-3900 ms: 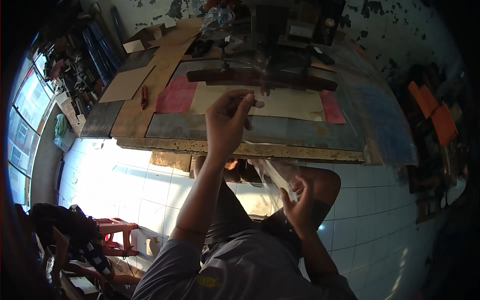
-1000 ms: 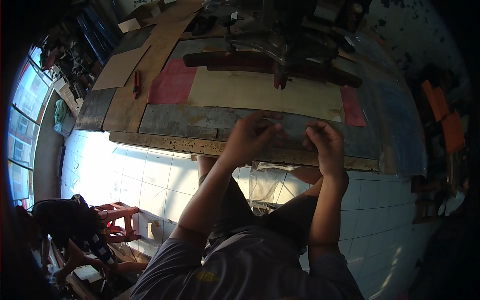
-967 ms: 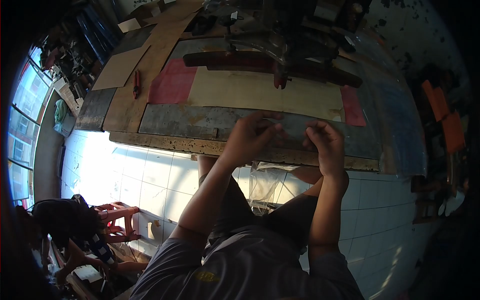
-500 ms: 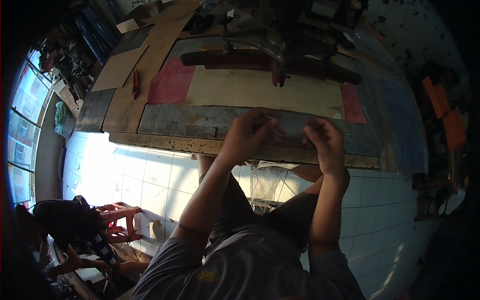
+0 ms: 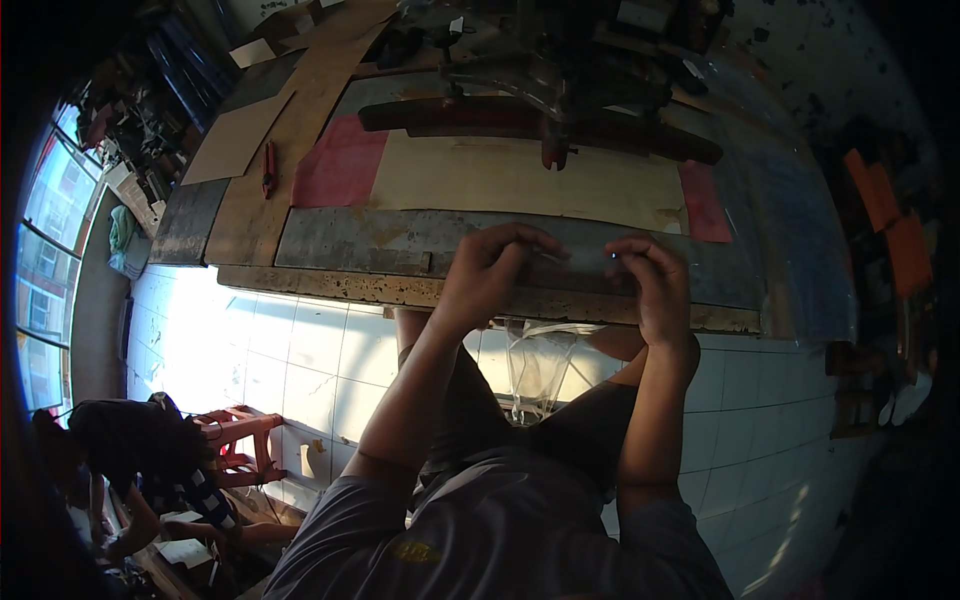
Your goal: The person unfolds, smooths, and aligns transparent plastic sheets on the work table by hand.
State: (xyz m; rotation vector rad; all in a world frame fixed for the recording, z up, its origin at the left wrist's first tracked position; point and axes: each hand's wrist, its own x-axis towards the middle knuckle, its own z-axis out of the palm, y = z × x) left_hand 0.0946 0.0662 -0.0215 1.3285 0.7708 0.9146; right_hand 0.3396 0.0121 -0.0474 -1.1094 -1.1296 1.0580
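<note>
The left hand [image 5: 490, 272] and right hand [image 5: 660, 288] look narrow, seeming to pinch the clear plastic [image 5: 543, 362] hanging below and between them, maybe so its top is spread. Beyond them, a yellow sheet [image 5: 470, 182] lies on the worktop [image 5: 345, 240].

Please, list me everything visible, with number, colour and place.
Bench: one, brown-grey, centre
Sheet: one, cream, on bench
Side patches: two, pink, sheet's ends
Machine: one, dark, over sheet
Tool: one, red, bench's left
Cardboard: several, tan, bench's left
Crumpled plastic: one, clear, below bench edge
Stool: one, red, lower left
Panels: two, orange, far right
Window: one, bright, far left
Tiled floor: one, white, underneath
Other person: one, dark top, lower left
Left hand: one, bare, near bench edge
Right hand: one, bare, right of it
</note>
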